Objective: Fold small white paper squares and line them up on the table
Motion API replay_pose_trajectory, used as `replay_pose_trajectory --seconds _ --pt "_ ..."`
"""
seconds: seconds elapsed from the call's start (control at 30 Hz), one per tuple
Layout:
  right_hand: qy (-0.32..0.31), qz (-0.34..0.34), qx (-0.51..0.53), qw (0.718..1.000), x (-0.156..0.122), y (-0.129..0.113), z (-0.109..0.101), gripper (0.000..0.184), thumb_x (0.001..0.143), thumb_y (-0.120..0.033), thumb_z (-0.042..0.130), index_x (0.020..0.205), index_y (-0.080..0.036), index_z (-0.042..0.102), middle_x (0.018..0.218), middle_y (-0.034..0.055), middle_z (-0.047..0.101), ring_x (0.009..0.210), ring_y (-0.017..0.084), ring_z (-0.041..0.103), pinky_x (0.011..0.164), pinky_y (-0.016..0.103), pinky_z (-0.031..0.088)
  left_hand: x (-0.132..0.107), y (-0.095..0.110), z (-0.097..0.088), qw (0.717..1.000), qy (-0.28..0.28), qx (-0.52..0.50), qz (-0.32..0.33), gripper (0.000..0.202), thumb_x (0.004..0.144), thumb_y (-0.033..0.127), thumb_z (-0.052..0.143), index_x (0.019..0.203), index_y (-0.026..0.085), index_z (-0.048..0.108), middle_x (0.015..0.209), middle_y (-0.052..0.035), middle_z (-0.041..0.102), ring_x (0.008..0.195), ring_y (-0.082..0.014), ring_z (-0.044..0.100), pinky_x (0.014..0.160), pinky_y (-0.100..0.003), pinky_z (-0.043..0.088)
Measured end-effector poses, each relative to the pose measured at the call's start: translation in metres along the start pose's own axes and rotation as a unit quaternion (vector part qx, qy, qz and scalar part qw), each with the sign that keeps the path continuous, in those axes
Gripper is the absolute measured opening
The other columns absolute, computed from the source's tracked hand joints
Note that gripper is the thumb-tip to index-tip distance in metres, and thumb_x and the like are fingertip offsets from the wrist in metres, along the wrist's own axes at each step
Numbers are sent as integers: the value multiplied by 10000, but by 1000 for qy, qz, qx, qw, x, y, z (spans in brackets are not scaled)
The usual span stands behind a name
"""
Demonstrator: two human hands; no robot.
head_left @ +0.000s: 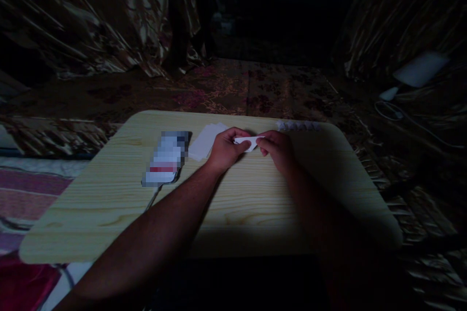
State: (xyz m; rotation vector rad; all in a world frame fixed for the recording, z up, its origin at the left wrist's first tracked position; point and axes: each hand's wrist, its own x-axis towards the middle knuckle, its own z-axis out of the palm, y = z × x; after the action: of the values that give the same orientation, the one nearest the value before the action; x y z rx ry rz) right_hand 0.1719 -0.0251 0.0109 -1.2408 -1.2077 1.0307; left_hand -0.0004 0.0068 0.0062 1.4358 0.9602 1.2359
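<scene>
Over the middle of a pale wooden table, my left hand [226, 148] and my right hand [276, 148] grip a small piece of white paper [248, 144] between them. My left thumb lies on top of the paper, and my right fingers pinch its right edge. Whether the paper is folded, I cannot tell. Just left of my left hand lies a stack of white paper sheets [205, 142], partly covered by that hand. Several small folded white paper pieces [298, 126] sit in a row near the far edge, beyond my right hand.
A blurred-out phone [166, 158] with a cable [152, 198] lies on the left of the table [241, 218]. Behind are a patterned cloth [226, 87] and curtains [120, 19]. A pale lamp-like object [421, 69] with a white cord stands at the right. The room is dark.
</scene>
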Motion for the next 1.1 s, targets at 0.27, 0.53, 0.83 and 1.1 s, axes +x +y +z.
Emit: replay_pose_trajectory --seconds 0.27,0.53,0.83,1.1 --pt "2 -11 -80 997 -3 -6 1 226 736 -421 714 731 -195 721 469 -48 539 449 110 464 470 250 341 -2 1 3 999 -45 11 19 256 644 258 823 865 173 727 810 -30 740 654 -131 621 606 -248 477" --pt "-1 -7 -84 996 -5 -10 4 174 708 -365 698 717 -194 724 468 -50 534 458 112 463 469 245 321 -4 -2 4 997 -60 16 36 237 672 238 805 885 174 723 843 -43 743 702 -146 642 622 -251 490" --pt "-5 -41 -98 994 -3 -4 4 154 716 -341 676 707 -192 714 520 -41 572 502 118 497 520 250 368 -4 -4 5 996 -79 -3 39 258 663 244 823 882 163 715 809 -31 733 655 -127 617 604 -239 474" --pt "25 -70 -134 988 -1 1 2 178 728 -369 712 690 -197 680 541 -28 588 564 143 543 553 258 394 -2 -5 3 997 -66 11 49 216 678 246 822 853 164 726 815 -36 738 692 -139 633 630 -249 484"
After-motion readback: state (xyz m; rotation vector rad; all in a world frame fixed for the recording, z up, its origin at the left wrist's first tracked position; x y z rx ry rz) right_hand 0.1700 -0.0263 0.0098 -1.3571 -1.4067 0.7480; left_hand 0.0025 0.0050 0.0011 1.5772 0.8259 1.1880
